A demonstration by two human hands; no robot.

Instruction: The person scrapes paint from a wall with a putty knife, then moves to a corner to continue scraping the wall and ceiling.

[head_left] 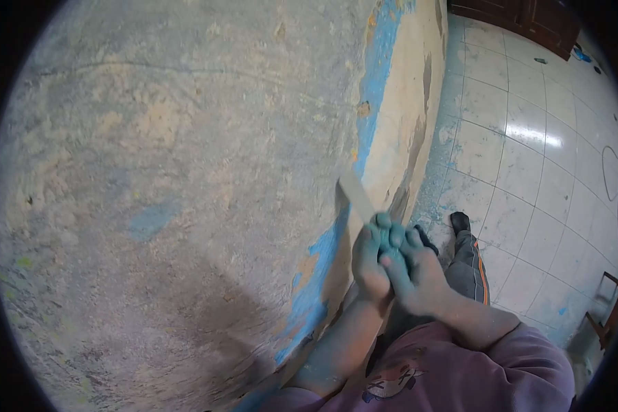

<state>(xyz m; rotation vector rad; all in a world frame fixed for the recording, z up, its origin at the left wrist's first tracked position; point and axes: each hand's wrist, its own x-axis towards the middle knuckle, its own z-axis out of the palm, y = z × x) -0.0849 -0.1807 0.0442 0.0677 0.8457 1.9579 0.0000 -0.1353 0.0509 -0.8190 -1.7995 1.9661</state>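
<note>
Both my hands, coated in blue-green dust, are closed together around the handle of a scraper. Its flat pale blade points up and left, against or very near the wall at a strip of blue paint. My left hand is on the wall side, and my right hand is pressed against it from the right. The handle is mostly hidden by the fingers. Rough grey plaster shows on the wall left of the blue strip, with cream paint to its right.
Paint flakes and dust lie on the tiled floor along the wall's foot. Dark wooden furniture stands at the top right. A wooden chair part and a cable are at the right edge. My legs are below.
</note>
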